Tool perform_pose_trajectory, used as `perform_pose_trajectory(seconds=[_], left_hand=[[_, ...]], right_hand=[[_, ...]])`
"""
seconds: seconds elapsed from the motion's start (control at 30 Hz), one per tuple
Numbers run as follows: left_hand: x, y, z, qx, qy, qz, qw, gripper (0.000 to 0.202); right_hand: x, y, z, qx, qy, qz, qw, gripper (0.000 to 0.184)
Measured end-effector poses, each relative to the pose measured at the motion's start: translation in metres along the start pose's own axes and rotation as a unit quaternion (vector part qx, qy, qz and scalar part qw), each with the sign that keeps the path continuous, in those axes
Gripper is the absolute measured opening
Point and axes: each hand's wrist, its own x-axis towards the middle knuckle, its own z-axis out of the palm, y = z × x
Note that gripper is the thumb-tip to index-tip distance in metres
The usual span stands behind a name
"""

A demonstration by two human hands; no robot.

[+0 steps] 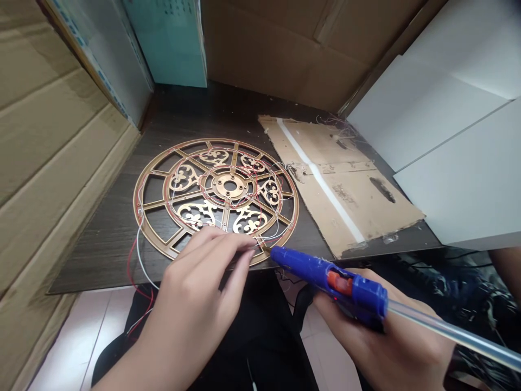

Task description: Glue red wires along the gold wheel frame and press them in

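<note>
A round gold openwork metal frame (230, 185) with scroll ornaments lies flat on the dark table. Red and white wires (140, 239) run around its rings and hang over the front edge at the left. My left hand (211, 271) is over the frame's near rim, thumb and forefinger pinched at a thin wire. In my right hand (378, 331) is a blue hot glue gun (325, 277), a clear glue stick (456, 331) sticking out of its back. Its nozzle points left, at the near right rim beside my left fingertips; whether it touches cannot be told.
A worn cardboard sheet (342, 184) with a white strip lies right of the frame, with thin strands at its far corner. Cardboard (285, 49) stands behind the dark table (179, 114), white panels (459, 141) at the right.
</note>
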Motion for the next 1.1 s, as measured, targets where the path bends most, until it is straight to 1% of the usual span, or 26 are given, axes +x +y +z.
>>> perform_pose_trajectory(seconds=[0.13,0.3,0.47,0.7,0.77,0.83,0.9,1.0,1.07,1.1], left_hand=[[0.0,0.0,0.001,0.004,-0.001,0.0,1.0,0.017],[0.001,0.0,-0.001,0.002,-0.003,-0.002,1.0,0.015],[0.0,0.001,-0.001,0.005,0.001,0.002,1.0,0.016],[0.001,0.0,-0.002,-0.004,-0.007,-0.005,1.0,0.013],[0.001,-0.001,-0.003,-0.005,-0.01,-0.009,1.0,0.013],[0.001,-0.002,-0.004,-0.004,-0.009,-0.009,1.0,0.012],[0.001,-0.002,-0.004,-0.002,-0.006,-0.011,1.0,0.013],[0.002,-0.002,-0.005,-0.001,-0.001,-0.021,1.0,0.012],[0.004,-0.003,-0.007,0.0,0.002,-0.032,0.999,0.011],[0.005,-0.004,-0.008,0.0,0.003,-0.035,0.999,0.01]], right_hand=[[-0.003,0.003,-0.001,-0.003,0.0,0.009,1.0,0.021],[-0.001,0.003,0.0,-0.013,-0.002,0.006,1.0,0.014],[0.002,0.003,0.0,-0.016,-0.006,0.01,1.0,0.015],[0.0,0.005,0.003,-0.023,0.006,0.006,1.0,0.011],[-0.001,0.005,0.004,-0.046,0.008,0.024,0.999,0.011],[-0.002,0.004,0.005,-0.057,0.004,0.053,0.997,0.016],[-0.003,0.002,0.005,-0.046,0.003,0.085,0.995,0.022],[-0.004,0.002,0.002,-0.005,0.016,0.124,0.992,0.027],[0.0,0.01,-0.002,0.015,0.023,0.151,0.988,0.032],[0.003,0.018,-0.005,0.018,0.027,0.168,0.985,0.037]])
